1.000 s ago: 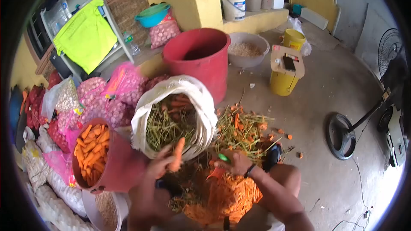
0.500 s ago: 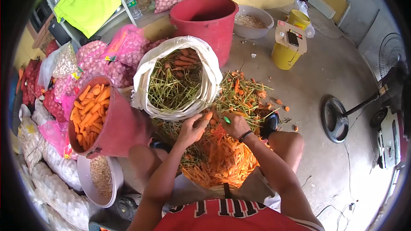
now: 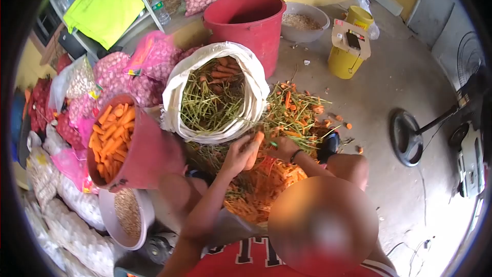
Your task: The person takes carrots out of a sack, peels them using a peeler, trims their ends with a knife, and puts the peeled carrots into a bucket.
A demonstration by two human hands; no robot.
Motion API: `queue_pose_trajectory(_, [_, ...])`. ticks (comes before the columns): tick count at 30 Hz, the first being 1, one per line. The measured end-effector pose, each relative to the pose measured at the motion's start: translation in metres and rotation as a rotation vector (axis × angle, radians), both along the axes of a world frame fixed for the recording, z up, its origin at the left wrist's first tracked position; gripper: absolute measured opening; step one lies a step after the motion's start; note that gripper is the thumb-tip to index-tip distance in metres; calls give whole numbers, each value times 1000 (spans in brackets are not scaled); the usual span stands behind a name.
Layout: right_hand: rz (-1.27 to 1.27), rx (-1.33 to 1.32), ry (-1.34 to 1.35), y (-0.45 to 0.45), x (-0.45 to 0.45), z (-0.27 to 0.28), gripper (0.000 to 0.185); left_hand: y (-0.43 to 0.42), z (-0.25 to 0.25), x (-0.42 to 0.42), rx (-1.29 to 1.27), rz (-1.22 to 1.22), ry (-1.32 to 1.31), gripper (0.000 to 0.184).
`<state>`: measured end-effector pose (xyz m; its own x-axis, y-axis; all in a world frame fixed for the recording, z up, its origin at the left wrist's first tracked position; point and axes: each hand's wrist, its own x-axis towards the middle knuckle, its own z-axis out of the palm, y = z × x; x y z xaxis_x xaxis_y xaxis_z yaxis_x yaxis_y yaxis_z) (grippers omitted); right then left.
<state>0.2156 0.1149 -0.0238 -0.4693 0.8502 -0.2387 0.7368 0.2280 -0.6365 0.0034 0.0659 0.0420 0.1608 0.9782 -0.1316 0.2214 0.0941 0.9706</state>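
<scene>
My left hand is closed round an orange carrot, held tilted just below the white sack's rim. To its right, my right hand is closed on a small tool with a green handle, apparently a peeler; its blade is too blurred to make out. The two hands are slightly apart. Beneath them lies a heap of orange carrot peelings. The open white sack in front holds unpeeled carrots and green stems.
At left, a tilted red bucket holds peeled carrots. Stems and carrot ends litter the floor right of the sack. Behind stand a large red tub and a yellow bucket. A blurred round patch hides part of my right arm.
The carrot now stands more upright in my left hand and shows more of its length. My right hand has shifted slightly, with the green tool still in it. The view has tilted a little.
</scene>
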Motion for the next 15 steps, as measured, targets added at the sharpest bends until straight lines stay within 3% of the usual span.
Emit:
queue_pose_trajectory(1, [-5, 66, 113, 3, 0, 8, 61, 13, -38, -10, -64, 86, -175, 46])
queue_pose_trajectory(4, [-84, 130, 353, 1, 0, 27, 73, 13, -11, -12, -313, 215, -534, 47])
queue_pose_trajectory(8, [-63, 381, 548, -12, -16, 39, 68, 12, -9, -4, -454, 156, -644, 46])
queue_pose_trajectory(12, [-43, 518, 443, 0, -5, 40, 69, 6, -11, 0, -517, 62, -629, 45])
queue_pose_trajectory(15, [-305, 505, 337, 29, 24, 38, 66, 9, -12, -5, -509, -23, -531, 46])
